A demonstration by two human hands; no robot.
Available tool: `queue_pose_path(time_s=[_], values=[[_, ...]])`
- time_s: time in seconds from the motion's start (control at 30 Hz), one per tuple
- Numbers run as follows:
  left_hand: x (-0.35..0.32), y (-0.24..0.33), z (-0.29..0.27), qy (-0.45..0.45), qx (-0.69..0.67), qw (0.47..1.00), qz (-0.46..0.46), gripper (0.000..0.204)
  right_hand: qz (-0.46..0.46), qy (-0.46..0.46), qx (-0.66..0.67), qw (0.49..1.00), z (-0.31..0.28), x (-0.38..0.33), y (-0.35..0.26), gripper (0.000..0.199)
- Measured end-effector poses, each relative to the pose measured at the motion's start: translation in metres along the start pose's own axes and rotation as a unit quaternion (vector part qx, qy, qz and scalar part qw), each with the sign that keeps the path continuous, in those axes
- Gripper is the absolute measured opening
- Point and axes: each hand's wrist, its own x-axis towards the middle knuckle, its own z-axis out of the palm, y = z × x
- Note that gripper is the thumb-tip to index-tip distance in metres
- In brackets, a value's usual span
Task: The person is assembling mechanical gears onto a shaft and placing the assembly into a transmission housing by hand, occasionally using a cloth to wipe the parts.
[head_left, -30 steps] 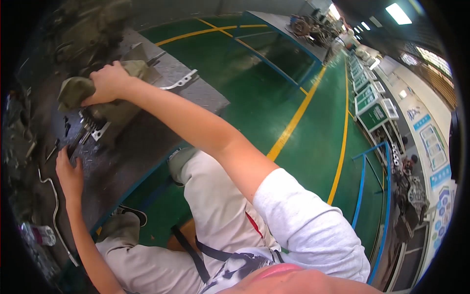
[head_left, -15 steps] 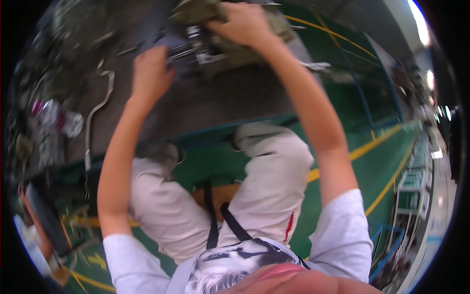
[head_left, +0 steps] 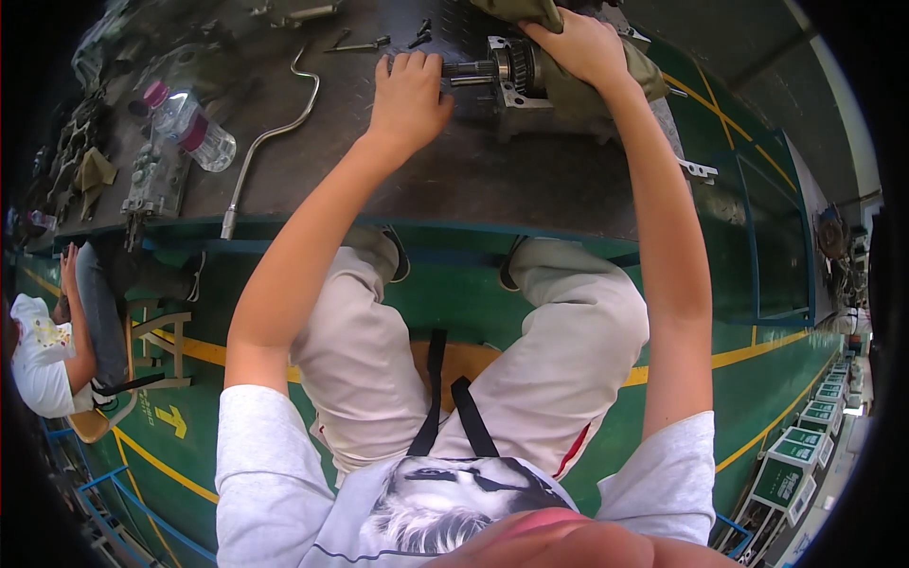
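Note:
A metal gear housing (head_left: 524,102) with a toothed gear (head_left: 519,66) sits near the far right of the bench. From it a splined shaft (head_left: 471,69) points left. My left hand (head_left: 409,102) is closed at the free end of that shaft, its fingers curled over it. My right hand (head_left: 582,49) is closed on an olive cloth (head_left: 568,97) draped over the housing's right side. The cloth hides that part of the housing and some of my right fingertips.
On the bench (head_left: 454,189) lie a long bent wrench handle (head_left: 270,133), a bottle (head_left: 192,128), small bolts (head_left: 421,34) and a socket tool (head_left: 363,44). Metal castings (head_left: 151,180) crowd the left. Another person (head_left: 57,355) sits at far left.
The view has shifted and sharpened, so the bench, housing and hands appear farther right. My left hand has closed in on the shaft end. My right hand stays on the cloth.

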Motion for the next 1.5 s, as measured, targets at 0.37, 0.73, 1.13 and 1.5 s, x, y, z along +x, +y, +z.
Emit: queue_pose_path(time_s=[0.37, 0.73, 1.13, 1.5], values=[[-0.008, 0.002, -0.012, 0.06, -0.039, 0.997, 0.003, 0.035, -0.109, 0.191, -0.055, 0.974, -0.002, -0.047, -0.02, 0.039], [0.006, 0.017, -0.016, 0.102, -0.193, 0.971, 0.096, 0.035, 0.03, -0.004, -0.049, 0.998, 0.011, 0.013, -0.006, 0.058], [0.012, -0.002, -0.02, 0.134, -0.172, 0.976, 0.007, 0.025, 0.043, -0.001, -0.027, 0.999, 0.001, 0.003, -0.017, 0.055], [0.002, -0.021, -0.02, 0.173, -0.238, 0.952, -0.082, 0.019, -0.119, 0.233, -0.039, 0.964, 0.009, -0.059, -0.016, 0.047]])
